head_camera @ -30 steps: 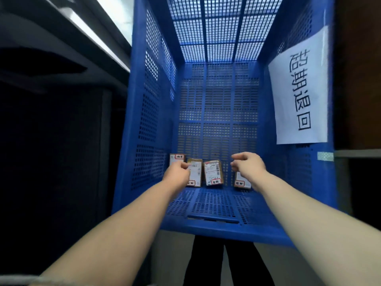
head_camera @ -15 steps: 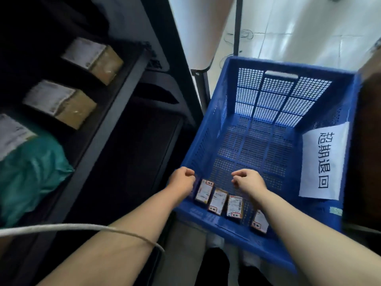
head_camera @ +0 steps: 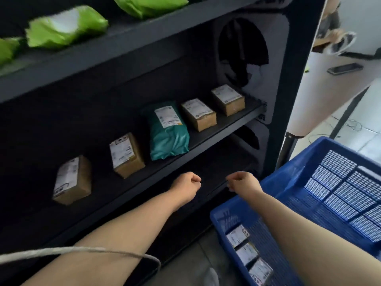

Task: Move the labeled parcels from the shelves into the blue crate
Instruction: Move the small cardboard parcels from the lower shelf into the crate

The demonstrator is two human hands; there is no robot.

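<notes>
On the dark middle shelf [head_camera: 206, 139] lie several brown labeled boxes, among them one at the left [head_camera: 71, 180], a second [head_camera: 125, 155] and a third [head_camera: 199, 114], plus a teal labeled bag [head_camera: 168, 131]. The blue crate [head_camera: 288, 186] stands at the lower right with small labeled parcels [head_camera: 237, 237] along its near wall. My left hand [head_camera: 186, 185] is a loose empty fist in front of the shelf edge. My right hand [head_camera: 242, 182] is also curled with nothing in it, just left of the crate's rim.
Bright green bags [head_camera: 66, 27] lie on the upper shelf. A white table with a phone [head_camera: 344, 68] stands beyond the shelf's right post [head_camera: 288, 100]. A pale cord [head_camera: 82, 251] crosses my left forearm. The shelf below the middle one is dark.
My view has swung left from the crate to the shelves. Both hands have come out of the crate and now hover before the middle shelf, still curled and holding nothing.
</notes>
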